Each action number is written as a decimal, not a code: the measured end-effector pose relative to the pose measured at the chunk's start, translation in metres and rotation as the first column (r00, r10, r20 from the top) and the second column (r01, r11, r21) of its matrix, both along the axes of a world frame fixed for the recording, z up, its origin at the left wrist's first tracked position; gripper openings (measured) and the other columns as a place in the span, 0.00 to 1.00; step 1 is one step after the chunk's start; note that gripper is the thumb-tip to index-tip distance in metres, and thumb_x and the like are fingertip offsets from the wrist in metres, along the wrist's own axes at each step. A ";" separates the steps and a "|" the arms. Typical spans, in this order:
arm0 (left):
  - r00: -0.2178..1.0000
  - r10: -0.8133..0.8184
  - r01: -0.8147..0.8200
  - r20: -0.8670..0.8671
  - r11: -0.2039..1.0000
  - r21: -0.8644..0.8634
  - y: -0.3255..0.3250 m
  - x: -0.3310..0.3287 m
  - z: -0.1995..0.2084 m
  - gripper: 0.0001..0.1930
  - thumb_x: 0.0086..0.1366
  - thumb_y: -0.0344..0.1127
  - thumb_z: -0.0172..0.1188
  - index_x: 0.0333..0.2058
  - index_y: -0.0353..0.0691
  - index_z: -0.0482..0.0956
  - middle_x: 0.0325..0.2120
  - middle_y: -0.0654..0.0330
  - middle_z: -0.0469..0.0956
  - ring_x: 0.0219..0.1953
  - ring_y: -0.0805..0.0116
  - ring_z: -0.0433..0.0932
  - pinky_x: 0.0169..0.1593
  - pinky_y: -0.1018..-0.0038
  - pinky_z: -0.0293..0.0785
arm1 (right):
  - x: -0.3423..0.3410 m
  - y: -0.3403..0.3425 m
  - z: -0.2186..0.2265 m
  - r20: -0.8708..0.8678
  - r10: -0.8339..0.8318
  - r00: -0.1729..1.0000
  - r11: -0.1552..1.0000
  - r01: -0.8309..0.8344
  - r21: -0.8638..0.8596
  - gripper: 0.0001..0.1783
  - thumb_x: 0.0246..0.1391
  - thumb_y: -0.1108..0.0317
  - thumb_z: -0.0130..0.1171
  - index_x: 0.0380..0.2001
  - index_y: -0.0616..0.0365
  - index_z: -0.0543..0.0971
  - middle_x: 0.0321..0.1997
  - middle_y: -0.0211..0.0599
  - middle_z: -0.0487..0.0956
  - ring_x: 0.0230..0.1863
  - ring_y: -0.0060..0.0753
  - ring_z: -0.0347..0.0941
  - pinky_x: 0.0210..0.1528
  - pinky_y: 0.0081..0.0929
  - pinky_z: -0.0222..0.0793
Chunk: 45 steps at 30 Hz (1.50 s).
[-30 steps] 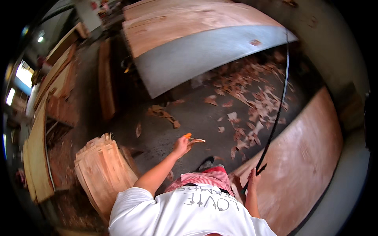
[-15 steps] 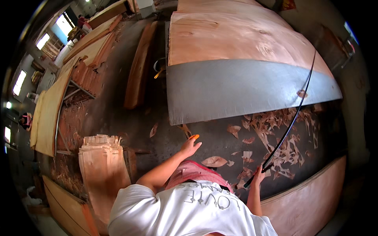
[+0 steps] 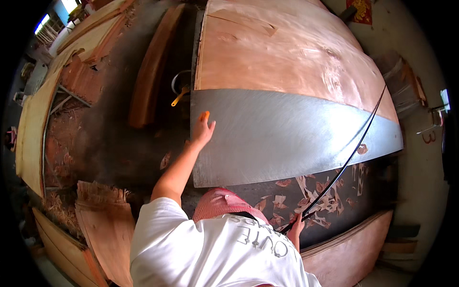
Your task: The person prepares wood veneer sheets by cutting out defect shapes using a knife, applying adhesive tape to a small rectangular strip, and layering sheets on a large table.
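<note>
My left hand reaches forward above the near left corner of a smooth grey sheet. Its fingers are apart, with a small orange covering on a fingertip. My right hand, low beside my body, is closed round the near end of a long thin black rod. The rod slants up to the right, over the grey sheet and onto the edge of the reddish wood veneer stack. A small veneer scrap lies on the grey sheet near the rod.
Veneer scraps litter the dark floor below the sheet. A yellow-handled tool and a long wooden board lie left of the stack. Veneer piles stand at lower left and lower right. A wall runs along the right.
I have moved closer to the stack, which fills more of the view. My left hand has gone forward from before the sheet's edge to above its left side; my right hand still holds the rod.
</note>
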<state>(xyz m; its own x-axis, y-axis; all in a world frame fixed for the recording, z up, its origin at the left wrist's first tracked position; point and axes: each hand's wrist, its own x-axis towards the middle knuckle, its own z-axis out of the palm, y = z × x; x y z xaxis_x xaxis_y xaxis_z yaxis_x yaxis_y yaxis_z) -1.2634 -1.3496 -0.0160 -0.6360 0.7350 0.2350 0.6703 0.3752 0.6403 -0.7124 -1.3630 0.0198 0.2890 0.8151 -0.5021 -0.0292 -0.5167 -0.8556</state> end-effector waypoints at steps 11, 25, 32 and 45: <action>0.952 0.084 -0.186 -0.294 0.923 -0.338 0.099 -0.130 -0.026 0.33 0.58 0.51 0.50 0.57 0.39 0.54 0.57 0.48 0.53 0.59 0.56 0.53 0.57 0.60 0.53 | -0.062 0.014 0.009 -0.025 -0.034 0.999 0.999 0.033 -0.043 0.12 0.54 0.60 0.51 0.25 0.57 0.69 0.14 0.26 0.62 0.14 0.21 0.58 0.16 0.19 0.54; 0.840 0.541 -0.506 0.045 0.811 -0.293 0.179 -0.241 -0.010 0.22 0.46 0.57 0.57 0.28 0.44 0.78 0.34 0.51 0.74 0.38 0.52 0.73 0.40 0.57 0.69 | -0.109 0.031 0.015 0.071 0.024 0.997 0.996 -0.017 -0.091 0.13 0.54 0.59 0.51 0.25 0.58 0.71 0.13 0.26 0.63 0.14 0.21 0.59 0.17 0.19 0.55; 0.214 -0.090 -0.205 0.973 0.969 0.135 0.187 -0.269 0.028 0.15 0.51 0.38 0.60 0.36 0.37 0.72 0.30 0.60 0.75 0.31 0.69 0.75 0.33 0.72 0.73 | -0.106 0.030 0.014 0.126 0.000 0.992 0.996 0.011 -0.087 0.11 0.53 0.62 0.50 0.24 0.59 0.71 0.14 0.27 0.64 0.14 0.21 0.59 0.17 0.18 0.56; 0.142 -0.075 -0.099 0.987 0.991 0.090 0.084 -0.224 -0.007 0.10 0.54 0.37 0.59 0.33 0.40 0.73 0.28 0.64 0.75 0.31 0.72 0.75 0.34 0.73 0.74 | -0.157 0.026 0.041 0.090 -0.028 0.996 0.996 0.035 -0.076 0.10 0.53 0.64 0.49 0.24 0.57 0.70 0.13 0.26 0.63 0.13 0.20 0.60 0.16 0.19 0.58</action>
<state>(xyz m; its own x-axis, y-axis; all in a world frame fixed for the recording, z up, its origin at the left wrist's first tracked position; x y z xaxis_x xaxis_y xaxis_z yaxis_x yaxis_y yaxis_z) -1.4876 -1.2652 -0.0231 -0.3942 0.7504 -0.5306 -0.5726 0.2511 0.7804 -0.8692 -1.3374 0.0608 0.3604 0.7645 -0.5344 0.0279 -0.5815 -0.8131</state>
